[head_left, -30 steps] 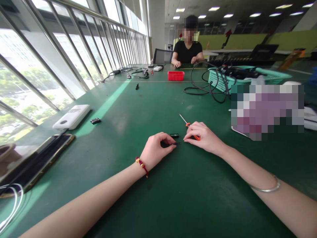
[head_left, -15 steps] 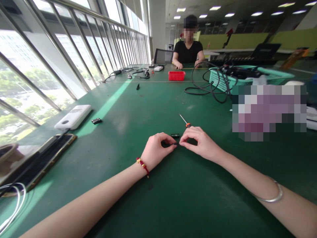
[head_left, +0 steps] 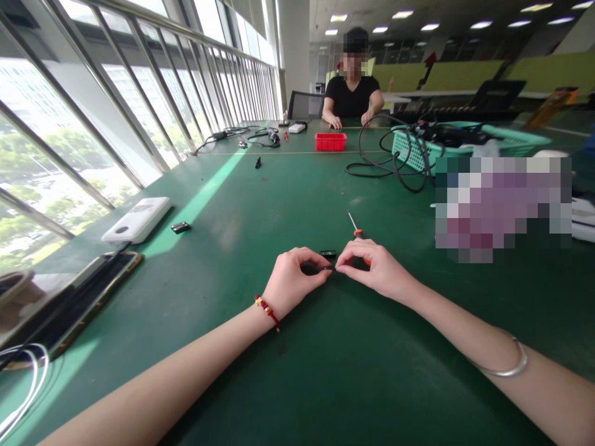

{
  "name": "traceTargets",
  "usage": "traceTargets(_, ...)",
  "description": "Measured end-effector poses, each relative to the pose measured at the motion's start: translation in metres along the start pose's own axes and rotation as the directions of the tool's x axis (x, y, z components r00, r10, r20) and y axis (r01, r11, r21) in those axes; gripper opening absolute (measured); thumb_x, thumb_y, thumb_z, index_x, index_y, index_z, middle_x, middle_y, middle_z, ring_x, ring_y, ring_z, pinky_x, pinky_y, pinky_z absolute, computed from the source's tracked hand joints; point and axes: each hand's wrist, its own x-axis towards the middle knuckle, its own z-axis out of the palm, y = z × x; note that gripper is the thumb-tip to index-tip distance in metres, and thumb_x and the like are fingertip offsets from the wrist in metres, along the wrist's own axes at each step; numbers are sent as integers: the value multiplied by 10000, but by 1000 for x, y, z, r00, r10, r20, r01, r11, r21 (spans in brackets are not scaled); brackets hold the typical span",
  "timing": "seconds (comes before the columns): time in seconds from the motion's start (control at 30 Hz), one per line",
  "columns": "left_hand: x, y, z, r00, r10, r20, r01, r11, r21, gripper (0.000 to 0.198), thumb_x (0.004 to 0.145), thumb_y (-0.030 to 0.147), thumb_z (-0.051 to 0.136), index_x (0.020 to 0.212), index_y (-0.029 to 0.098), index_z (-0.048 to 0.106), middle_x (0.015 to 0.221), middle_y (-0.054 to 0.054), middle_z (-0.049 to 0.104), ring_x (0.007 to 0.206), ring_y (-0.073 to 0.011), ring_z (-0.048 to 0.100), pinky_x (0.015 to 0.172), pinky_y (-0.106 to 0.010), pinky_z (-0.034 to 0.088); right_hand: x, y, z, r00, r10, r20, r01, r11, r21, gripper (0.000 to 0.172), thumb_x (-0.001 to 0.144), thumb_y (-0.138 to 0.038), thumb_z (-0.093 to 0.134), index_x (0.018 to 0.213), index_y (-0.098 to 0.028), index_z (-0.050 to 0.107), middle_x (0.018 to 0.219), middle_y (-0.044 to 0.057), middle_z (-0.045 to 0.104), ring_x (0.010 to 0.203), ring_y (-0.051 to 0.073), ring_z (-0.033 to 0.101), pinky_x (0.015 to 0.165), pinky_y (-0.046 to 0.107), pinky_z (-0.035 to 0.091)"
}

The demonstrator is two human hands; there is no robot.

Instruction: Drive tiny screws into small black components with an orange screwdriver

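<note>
My left hand [head_left: 297, 272] pinches a small thin black piece [head_left: 329, 268] between thumb and fingertips, just above the green table. From the other side my right hand [head_left: 365, 266] has its thumb and index finger closed at the right end of that piece, so its tip is mostly covered. Right behind the fingertips lies a small black rectangular part [head_left: 328, 253] with a dark green inside. A screwdriver [head_left: 357, 233] with an orange and black handle lies partly under my right hand, its metal shaft pointing away from me.
On the left are a white flat device [head_left: 138, 220], a black block [head_left: 181, 227] and a phone [head_left: 93, 297]. Farther off stand a red bin [head_left: 330, 142] and a teal basket [head_left: 409, 152] with cables. A person [head_left: 353, 93] sits across the table.
The screwdriver has shifted to the right and turned a little; more of its orange handle shows below my right hand. Both hands keep nearly the same pose around the black piece.
</note>
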Motion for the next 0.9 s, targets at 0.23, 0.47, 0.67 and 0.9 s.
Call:
traceTargets(0.23, -1, 1, 0, 999, 24, -33, -24, 1000, -4, 53, 684, 206, 642, 714, 178, 676, 757, -12, 696, 730, -149, 622, 738, -274, 482, 1, -4, -4, 991, 136, -18, -133, 982, 131, 81, 752, -238, 592, 701, -195, 638, 706, 8, 649, 712, 156, 569, 743, 312, 426)
traceTargets(0.47, 0, 4, 2, 995, 42, -93, -46, 998, -37, 35, 683, 194, 648, 703, 180, 672, 769, -8, 699, 752, -152, 630, 778, -278, 488, 2, -7, -5, 980, 195, 38, -198, 941, 274, 121, 762, -291, 588, 731, -183, 630, 718, 9, 630, 703, 151, 566, 696, 285, 449)
traceTargets(0.67, -1, 7, 2, 999, 0, -54, -6, 992, -123, 92, 701, 219, 644, 759, 168, 693, 806, -10, 719, 754, -151, 656, 797, -263, 498, 2, -1, -7, 978, 195, 73, -208, 924, 321, 149, 779, -322, 580, 764, -176, 610, 771, 14, 618, 747, 152, 564, 746, 299, 439)
traceTargets(0.9, -1, 8, 3, 998, 7, -58, -15, 991, -136, 81, 698, 209, 646, 746, 162, 690, 790, -7, 720, 735, -143, 659, 777, -245, 507, 2, 4, -3, 968, 217, 124, -250, 838, 485, 175, 767, -341, 609, 783, -167, 609, 750, 10, 627, 736, 138, 592, 734, 286, 456)
